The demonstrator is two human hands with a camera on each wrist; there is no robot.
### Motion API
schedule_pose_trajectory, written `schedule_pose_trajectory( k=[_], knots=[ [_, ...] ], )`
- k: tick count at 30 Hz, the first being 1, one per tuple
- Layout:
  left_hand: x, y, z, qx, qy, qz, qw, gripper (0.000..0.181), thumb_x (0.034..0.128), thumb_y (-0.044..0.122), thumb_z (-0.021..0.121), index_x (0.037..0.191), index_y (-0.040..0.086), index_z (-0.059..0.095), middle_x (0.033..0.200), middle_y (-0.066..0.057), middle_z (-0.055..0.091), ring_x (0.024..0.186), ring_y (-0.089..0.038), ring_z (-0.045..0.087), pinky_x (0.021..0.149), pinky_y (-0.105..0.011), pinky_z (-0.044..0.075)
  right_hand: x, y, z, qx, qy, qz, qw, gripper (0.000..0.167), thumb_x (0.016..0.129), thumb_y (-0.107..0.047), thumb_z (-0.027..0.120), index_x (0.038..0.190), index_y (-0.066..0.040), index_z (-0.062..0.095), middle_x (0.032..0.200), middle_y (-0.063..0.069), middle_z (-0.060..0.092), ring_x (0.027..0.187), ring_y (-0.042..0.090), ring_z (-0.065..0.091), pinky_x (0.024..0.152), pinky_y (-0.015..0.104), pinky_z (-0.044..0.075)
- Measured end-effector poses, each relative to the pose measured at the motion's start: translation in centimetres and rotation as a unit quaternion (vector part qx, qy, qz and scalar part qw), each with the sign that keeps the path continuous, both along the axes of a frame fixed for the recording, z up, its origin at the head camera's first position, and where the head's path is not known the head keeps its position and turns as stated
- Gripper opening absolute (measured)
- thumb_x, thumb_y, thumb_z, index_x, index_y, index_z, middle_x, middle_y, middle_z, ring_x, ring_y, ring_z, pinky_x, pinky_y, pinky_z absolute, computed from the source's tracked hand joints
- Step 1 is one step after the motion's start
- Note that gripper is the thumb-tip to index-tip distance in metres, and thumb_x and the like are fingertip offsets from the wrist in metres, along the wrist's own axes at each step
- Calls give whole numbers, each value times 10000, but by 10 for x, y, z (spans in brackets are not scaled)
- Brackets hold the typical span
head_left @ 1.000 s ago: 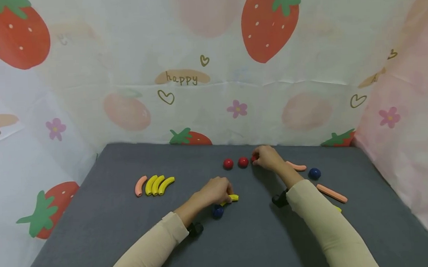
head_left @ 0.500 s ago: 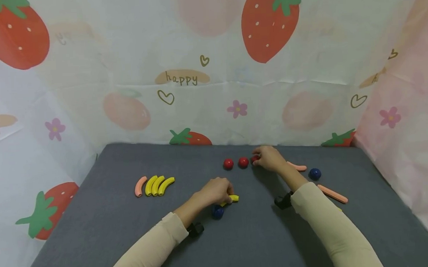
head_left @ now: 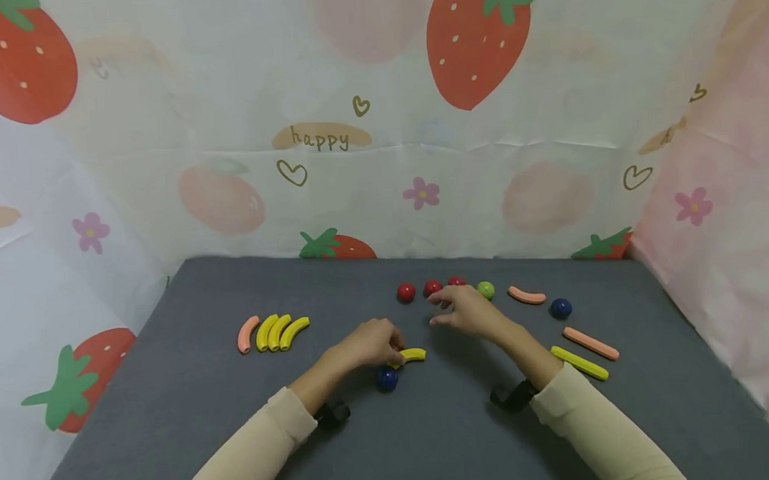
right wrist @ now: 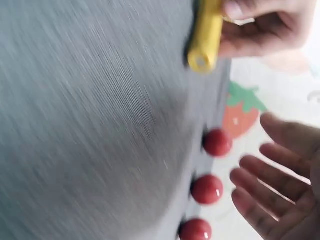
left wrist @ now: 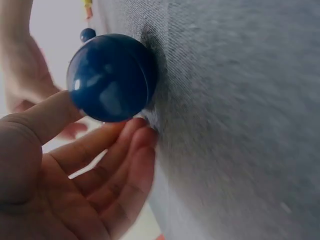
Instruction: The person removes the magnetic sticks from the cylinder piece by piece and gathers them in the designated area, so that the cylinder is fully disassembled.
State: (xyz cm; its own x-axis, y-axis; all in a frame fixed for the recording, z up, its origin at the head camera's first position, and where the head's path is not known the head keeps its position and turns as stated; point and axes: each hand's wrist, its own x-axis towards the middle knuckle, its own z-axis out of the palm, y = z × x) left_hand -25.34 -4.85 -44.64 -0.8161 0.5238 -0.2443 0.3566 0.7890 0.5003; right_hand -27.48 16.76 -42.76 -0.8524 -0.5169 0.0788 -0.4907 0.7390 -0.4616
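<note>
My left hand pinches one end of a yellow curved tube on the table; the right wrist view shows a hole in the tube's free end. Beside that hand lies a dark blue ball, which looks large in the left wrist view. My right hand hovers with its fingers spread and nothing held, in front of a row of red balls. The left red ball is fully visible, while the middle and right red balls are partly hidden by the hand.
Right of the red balls are a green ball, a curved pink piece, another blue ball, a straight pink stick and a yellow-green stick. Left lie a curved pink piece and several yellow curved tubes. Cloth surrounds the table.
My right hand has let go of the rightmost red ball and drawn back toward me, its fingers spreading. The green ball has come into sight. My left hand stays on the yellow curved tube.
</note>
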Motion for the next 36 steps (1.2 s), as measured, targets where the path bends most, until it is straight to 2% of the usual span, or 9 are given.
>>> schedule_pose_trajectory(
  k=[4, 8, 12, 15, 19, 24, 28, 32, 36],
  knots=[
    [8, -13, 5, -153, -118, 181, 9996, 231, 854, 319, 751, 907, 95, 776, 845, -8, 724, 703, -135, 612, 652, -298, 511, 11, -12, -10, 120, -334, 671, 9971, 345, 846, -198, 760, 1132, -16, 703, 1079, 115, 717, 925, 216, 685, 768, 283, 559],
    [16, -18, 11, -220, -301, 139, 9992, 301, 846, 417, 740, 781, 123, 753, 661, 48, 623, 563, -103, 503, 517, -242, 395, 17, -24, -15, 242, -440, 1195, 9916, 253, 846, -194, 760, 1057, -58, 735, 1018, 66, 718, 857, 147, 672, 722, 214, 531],
    [20, -19, 14, -221, -316, 28, 9993, 355, 830, 392, 763, 612, 144, 633, 526, 61, 430, 484, -89, 360, 471, -225, 291, 21, -28, -17, 334, -445, 1332, 9895, 118, 850, -138, 747, 958, -91, 756, 935, 28, 724, 793, 98, 653, 695, 197, 522],
    [22, -18, 14, -128, -221, 120, 9996, 366, 824, 336, 779, 573, 139, 600, 506, 62, 394, 472, -87, 333, 468, -221, 270, 23, -28, -18, 413, -433, 1294, 9898, 55, 850, -102, 738, 900, -89, 759, 868, 18, 728, 731, 80, 646, 655, 186, 518],
    [23, -15, 11, 51, -58, 233, 9997, 246, 821, 292, 786, 669, 116, 705, 561, 68, 514, 505, -86, 405, 497, -221, 317, 26, -27, -18, 435, -580, 1136, 9909, 57, 849, -104, 740, 896, -81, 763, 830, 12, 728, 685, 53, 625, 618, 178, 506],
    [22, -7, 6, 238, 171, 174, 9994, 176, 824, 271, 786, 880, 105, 767, 779, 19, 699, 627, -94, 557, 604, -260, 455, 33, -28, -19, 414, -683, 1032, 9915, 78, 853, -101, 736, 918, -69, 763, 794, 7, 720, 625, 24, 570, 578, 180, 482],
    [21, -2, 1, 378, 260, 202, 9987, 204, 829, 255, 782, 951, 93, 758, 872, -17, 720, 680, -114, 598, 661, -299, 495, 36, -27, -20, 423, -516, 968, 9931, 55, 848, -85, 736, 898, -74, 756, 749, -15, 694, 589, 20, 514, 556, 185, 448],
    [20, 1, -2, 464, 275, 226, 9983, 202, 838, 239, 774, 974, 92, 748, 900, -22, 719, 686, -108, 596, 660, -292, 497, 39, -25, -21, 492, -245, 962, 9938, 22, 846, -85, 737, 856, -67, 743, 731, -21, 658, 599, 34, 470, 564, 192, 419],
    [20, 3, -2, 489, 184, 213, 9984, 226, 838, 229, 776, 1006, 81, 742, 909, -30, 714, 676, -104, 587, 628, -271, 487, 40, -24, -21, 526, -212, 897, 9944, 27, 850, -85, 734, 860, -65, 749, 749, -12, 663, 610, 39, 473, 579, 189, 423]
  ],
)
